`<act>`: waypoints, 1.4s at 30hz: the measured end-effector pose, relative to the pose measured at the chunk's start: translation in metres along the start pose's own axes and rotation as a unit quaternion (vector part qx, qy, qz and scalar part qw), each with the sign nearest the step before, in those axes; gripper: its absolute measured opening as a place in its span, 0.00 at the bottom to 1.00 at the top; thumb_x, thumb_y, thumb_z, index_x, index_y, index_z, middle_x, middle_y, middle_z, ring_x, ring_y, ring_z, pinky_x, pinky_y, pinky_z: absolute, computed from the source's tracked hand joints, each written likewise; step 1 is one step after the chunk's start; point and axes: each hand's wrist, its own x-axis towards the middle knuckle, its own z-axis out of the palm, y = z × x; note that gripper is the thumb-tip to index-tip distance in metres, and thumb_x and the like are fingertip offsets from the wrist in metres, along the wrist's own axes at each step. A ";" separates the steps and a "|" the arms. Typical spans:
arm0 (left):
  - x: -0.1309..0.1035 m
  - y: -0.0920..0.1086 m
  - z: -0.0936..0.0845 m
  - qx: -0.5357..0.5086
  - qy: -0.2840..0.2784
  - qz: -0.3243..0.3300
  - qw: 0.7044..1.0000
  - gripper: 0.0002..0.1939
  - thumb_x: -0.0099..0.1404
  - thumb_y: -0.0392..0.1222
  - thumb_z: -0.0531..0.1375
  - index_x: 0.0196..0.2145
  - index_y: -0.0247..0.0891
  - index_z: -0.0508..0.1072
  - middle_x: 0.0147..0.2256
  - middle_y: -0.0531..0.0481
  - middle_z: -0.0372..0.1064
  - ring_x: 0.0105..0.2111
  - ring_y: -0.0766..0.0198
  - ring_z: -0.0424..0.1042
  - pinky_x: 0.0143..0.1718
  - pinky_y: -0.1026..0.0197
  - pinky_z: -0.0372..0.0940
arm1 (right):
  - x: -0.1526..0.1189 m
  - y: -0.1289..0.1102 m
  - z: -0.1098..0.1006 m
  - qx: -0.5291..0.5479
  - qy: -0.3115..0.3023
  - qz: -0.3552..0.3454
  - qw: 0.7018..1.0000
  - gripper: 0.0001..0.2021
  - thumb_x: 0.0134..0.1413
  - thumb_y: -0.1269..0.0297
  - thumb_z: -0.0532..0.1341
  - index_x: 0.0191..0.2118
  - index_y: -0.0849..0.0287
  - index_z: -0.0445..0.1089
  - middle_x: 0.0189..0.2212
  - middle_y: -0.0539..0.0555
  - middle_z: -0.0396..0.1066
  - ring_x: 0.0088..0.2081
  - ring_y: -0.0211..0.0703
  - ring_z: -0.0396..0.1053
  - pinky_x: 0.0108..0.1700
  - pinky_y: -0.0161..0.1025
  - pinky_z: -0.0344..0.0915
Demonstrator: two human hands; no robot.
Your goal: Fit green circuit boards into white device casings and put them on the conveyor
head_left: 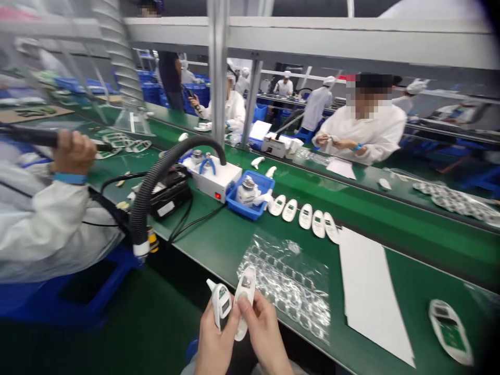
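My left hand (216,333) is closed around a white ear thermometer body (222,304) with a pointed probe at its top and a dark display on its face. Beside it, my right hand (260,323) pinches a white oval cover (247,281) with a clear window, its thumb across the middle. Both pieces are held upright, close together, in front of the table's near edge. Just beyond my hands lies a clear plastic blister sheet (289,286) with rows of round pockets. Several white oval covers (305,216) stand in a row behind it.
A blue bin (250,208) holds a bottle, next to a white box (214,179) with a red switch and a black hose (150,192). White paper (375,291) and a casing with a green board (449,333) lie right. A co-worker's hand (74,151) grips a dark tool at left.
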 end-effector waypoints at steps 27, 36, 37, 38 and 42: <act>0.088 -0.016 -0.160 -0.268 0.243 -0.085 0.928 0.26 0.58 0.64 0.55 0.21 0.36 0.69 0.12 0.53 0.64 0.12 0.68 0.62 0.12 0.68 0.55 | 0.077 0.065 0.197 0.075 -0.214 0.212 0.951 0.25 0.53 0.41 0.57 0.23 0.62 0.66 0.09 0.49 0.64 0.09 0.32 0.58 0.07 0.27 0.40; 0.058 -0.019 -0.124 -0.279 0.175 -0.132 0.935 0.25 0.58 0.63 0.58 0.27 0.35 0.71 0.16 0.54 0.65 0.15 0.68 0.63 0.15 0.68 0.57 | 0.054 0.049 0.139 0.119 -0.203 0.230 0.944 0.28 0.47 0.38 0.61 0.27 0.65 0.70 0.13 0.51 0.67 0.12 0.34 0.61 0.10 0.28 0.48; 0.051 -0.019 -0.116 -0.280 0.157 -0.141 0.937 0.25 0.58 0.64 0.58 0.27 0.35 0.71 0.16 0.54 0.64 0.15 0.69 0.61 0.15 0.68 0.57 | 0.046 0.042 0.124 0.142 -0.198 0.230 0.942 0.28 0.46 0.38 0.61 0.26 0.66 0.70 0.15 0.52 0.68 0.13 0.34 0.62 0.12 0.29 0.52; 0.043 -0.018 -0.109 -0.280 0.140 -0.148 0.938 0.26 0.59 0.64 0.57 0.27 0.35 0.71 0.16 0.55 0.63 0.15 0.69 0.60 0.15 0.68 0.56 | 0.037 0.033 0.111 0.170 -0.195 0.231 0.938 0.28 0.46 0.39 0.62 0.26 0.67 0.71 0.16 0.54 0.69 0.15 0.35 0.64 0.14 0.30 0.56; 0.019 -0.007 -0.090 -0.287 0.090 -0.162 0.940 0.24 0.61 0.62 0.56 0.36 0.36 0.73 0.25 0.53 0.68 0.18 0.70 0.61 0.17 0.67 0.57 | 0.002 0.000 0.069 0.275 -0.170 0.239 0.915 0.24 0.48 0.48 0.67 0.34 0.71 0.74 0.26 0.61 0.74 0.25 0.41 0.72 0.27 0.35 0.67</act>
